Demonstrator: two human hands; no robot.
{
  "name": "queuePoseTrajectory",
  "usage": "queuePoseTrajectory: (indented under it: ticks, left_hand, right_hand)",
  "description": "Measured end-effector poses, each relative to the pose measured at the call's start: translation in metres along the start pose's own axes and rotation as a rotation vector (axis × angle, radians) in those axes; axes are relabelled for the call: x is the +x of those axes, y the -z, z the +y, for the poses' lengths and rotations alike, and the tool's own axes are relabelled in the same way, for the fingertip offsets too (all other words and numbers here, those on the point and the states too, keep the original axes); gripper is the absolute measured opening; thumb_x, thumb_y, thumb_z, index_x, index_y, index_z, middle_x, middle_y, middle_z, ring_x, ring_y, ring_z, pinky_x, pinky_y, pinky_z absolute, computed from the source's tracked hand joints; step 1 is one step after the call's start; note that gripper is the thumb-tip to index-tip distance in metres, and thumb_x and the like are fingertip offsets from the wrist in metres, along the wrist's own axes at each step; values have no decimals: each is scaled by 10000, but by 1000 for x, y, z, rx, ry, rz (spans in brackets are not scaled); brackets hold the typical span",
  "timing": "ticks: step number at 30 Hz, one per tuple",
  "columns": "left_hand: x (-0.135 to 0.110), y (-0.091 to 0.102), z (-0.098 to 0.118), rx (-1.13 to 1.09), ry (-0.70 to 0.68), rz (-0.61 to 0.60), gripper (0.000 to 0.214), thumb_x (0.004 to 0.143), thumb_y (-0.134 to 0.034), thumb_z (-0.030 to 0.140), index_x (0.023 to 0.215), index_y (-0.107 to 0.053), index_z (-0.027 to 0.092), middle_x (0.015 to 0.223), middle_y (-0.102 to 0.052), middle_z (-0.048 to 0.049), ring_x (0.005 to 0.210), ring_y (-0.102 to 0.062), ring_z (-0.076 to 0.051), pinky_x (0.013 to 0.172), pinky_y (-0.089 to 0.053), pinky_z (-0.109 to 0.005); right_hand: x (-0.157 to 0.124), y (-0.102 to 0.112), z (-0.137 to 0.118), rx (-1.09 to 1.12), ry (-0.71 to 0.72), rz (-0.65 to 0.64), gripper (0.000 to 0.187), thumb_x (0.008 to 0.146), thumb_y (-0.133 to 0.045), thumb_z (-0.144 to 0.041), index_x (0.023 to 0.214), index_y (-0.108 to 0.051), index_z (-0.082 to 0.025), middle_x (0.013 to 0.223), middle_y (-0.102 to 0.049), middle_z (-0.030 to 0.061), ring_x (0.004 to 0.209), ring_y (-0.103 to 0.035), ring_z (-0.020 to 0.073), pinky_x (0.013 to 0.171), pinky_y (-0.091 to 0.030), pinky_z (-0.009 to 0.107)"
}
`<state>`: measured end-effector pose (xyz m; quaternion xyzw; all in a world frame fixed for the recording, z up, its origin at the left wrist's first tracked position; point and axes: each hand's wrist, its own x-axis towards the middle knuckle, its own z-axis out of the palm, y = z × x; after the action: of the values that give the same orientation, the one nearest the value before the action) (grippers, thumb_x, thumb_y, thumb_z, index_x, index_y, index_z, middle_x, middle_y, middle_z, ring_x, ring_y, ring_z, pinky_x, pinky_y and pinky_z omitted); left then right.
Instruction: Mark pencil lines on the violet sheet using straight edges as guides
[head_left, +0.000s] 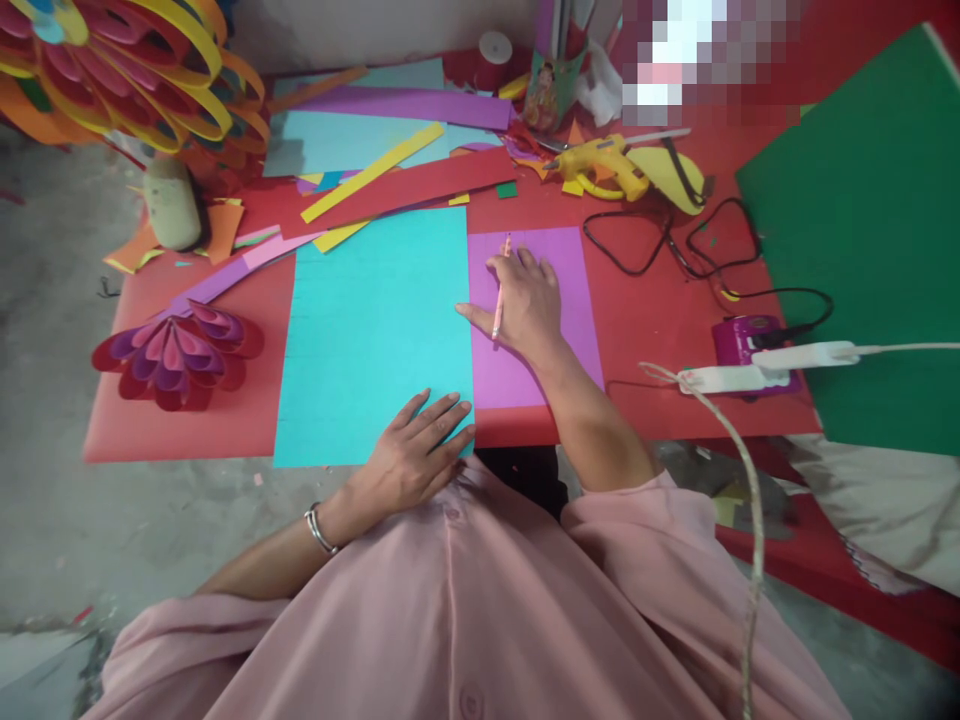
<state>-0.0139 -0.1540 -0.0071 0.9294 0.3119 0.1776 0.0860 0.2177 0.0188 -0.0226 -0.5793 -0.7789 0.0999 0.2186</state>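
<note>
A large turquoise paper sheet (375,320) lies over the red table, its lower edge reaching the front. My left hand (416,450) rests open on the sheet's lower right corner, fingers stretched out. To its right lies a purple paper sheet (579,310), edge to edge with the turquoise one; I cannot tell which overlaps. On the purple sheet lies my right hand (531,305), holding a pink pencil (498,315) in the crook between thumb and index finger. That thumb stretches across to the turquoise sheet's right edge.
Behind the sheets lie a red paper strip (427,187), a yellow strip (375,172) and scraps. A yellow glue gun (600,165) sits back right, its cord running to a purple power box (742,340). A layered paper flower (176,355) stands left; a green board (862,250) leans right.
</note>
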Motion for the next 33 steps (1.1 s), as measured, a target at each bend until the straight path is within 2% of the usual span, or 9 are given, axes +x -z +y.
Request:
queuePoseTrajectory:
  ticks: [9,14,20,24,27,33]
  left_hand:
    - [0,0,0,1,-5,-2,421,1009,-619,219,1426,-605,170,1531,-611,-168,1518,-487,-339,1261,-384,-620]
    - [0,-1,0,-13,15,-10,470,1000,-653,245,1464,-584,216,1542,-607,-139,1531,-472,-327,1272,-373,-620]
    - [0,0,0,-12,9,3,449,988,-683,245,1423,-601,171,1538,-604,-173,1525,-476,-341,1264,-384,-619]
    - [2,3,0,-25,3,6,423,1007,-632,226,1424,-594,173,1531,-609,-173,1529,-473,-332,1249,-401,-618]
    - [4,6,0,-34,-3,-2,399,1017,-590,199,1413,-601,159,1522,-614,-182,1526,-476,-336,1238,-410,-622]
    - [3,6,-1,-45,6,1,397,1010,-621,222,1403,-615,166,1522,-616,-179,1520,-486,-330,1253,-398,-609]
  right_hand:
    - [0,0,-1,-13,-4,7,646,943,-655,-635,1382,-563,-170,1567,-552,232,1517,-419,447,1218,-278,707]
    - [0,-1,0,-13,-4,0,643,952,-631,-639,1389,-555,-173,1555,-567,227,1530,-401,446,1226,-263,704]
    - [0,0,-1,-18,-11,-28,660,942,-647,-616,1414,-530,-171,1582,-535,238,1538,-383,446,1232,-246,703]
    - [0,2,-3,-40,-16,-43,683,932,-664,-609,1420,-526,-151,1589,-515,257,1543,-371,447,1235,-246,692]
    - [1,2,-2,-41,-19,-36,675,936,-657,-622,1412,-535,-159,1580,-531,247,1540,-380,438,1237,-254,679]
    - [1,-1,0,-6,-18,-26,669,951,-615,-661,1415,-536,-185,1581,-543,223,1538,-379,436,1240,-238,686]
